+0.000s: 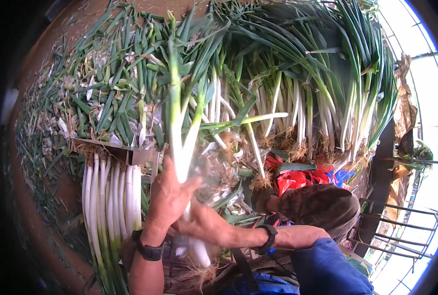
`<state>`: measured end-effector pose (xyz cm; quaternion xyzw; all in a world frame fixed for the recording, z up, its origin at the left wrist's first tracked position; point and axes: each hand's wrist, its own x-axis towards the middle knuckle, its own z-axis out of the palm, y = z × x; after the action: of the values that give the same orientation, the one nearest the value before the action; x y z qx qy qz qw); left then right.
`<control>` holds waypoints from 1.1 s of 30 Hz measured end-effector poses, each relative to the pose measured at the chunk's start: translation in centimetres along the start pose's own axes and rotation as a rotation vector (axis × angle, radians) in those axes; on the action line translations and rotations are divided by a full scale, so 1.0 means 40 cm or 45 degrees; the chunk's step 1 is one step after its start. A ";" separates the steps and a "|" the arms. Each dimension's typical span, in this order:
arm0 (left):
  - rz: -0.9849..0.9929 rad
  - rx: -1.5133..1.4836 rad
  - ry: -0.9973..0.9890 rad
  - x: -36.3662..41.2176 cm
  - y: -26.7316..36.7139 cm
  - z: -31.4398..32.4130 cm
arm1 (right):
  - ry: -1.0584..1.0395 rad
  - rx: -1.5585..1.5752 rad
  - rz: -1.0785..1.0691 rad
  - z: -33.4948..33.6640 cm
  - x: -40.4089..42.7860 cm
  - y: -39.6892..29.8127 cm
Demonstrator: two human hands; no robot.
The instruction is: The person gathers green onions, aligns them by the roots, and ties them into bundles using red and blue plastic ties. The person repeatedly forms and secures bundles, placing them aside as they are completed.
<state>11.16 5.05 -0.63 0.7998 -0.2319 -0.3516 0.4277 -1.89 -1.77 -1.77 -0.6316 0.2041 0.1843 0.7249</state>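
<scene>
My left hand (169, 195) is wrapped around the white stem of a large green onion (175, 121), its forked green leaves pointing away from me. Blurred by motion, my right hand (198, 223) closes around the same stem lower down; its fingers are partly hidden. The white root end (200, 254) sticks out below that hand above my lap, with thin roots (204, 274) trailing. Left of my hands, several trimmed green onions (108, 195) lie side by side with their roots at a metal bracket (139, 156).
Untrimmed green onions (307, 96) with rooty ends are heaped ahead and right. Cut leaves and peelings (104, 88) cover the ground ahead and left. Red plastic (300, 179) lies beyond my bent knee (322, 206). A metal rack (396, 228) stands at the right.
</scene>
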 end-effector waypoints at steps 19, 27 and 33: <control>-0.273 -0.885 0.284 -0.027 0.143 -0.135 | 0.366 -2.082 0.053 -0.734 0.440 0.451; -0.276 -1.001 0.349 0.013 0.138 -0.138 | 1.310 -1.599 -0.331 -0.979 0.446 0.117; -0.247 -0.918 0.399 0.025 0.117 -0.127 | 1.440 -1.244 -0.387 -0.919 0.558 0.214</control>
<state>15.35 4.57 4.95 0.6607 0.0507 -0.3230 0.6757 10.22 -36.83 -25.14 -0.9000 0.3503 -0.1997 0.1656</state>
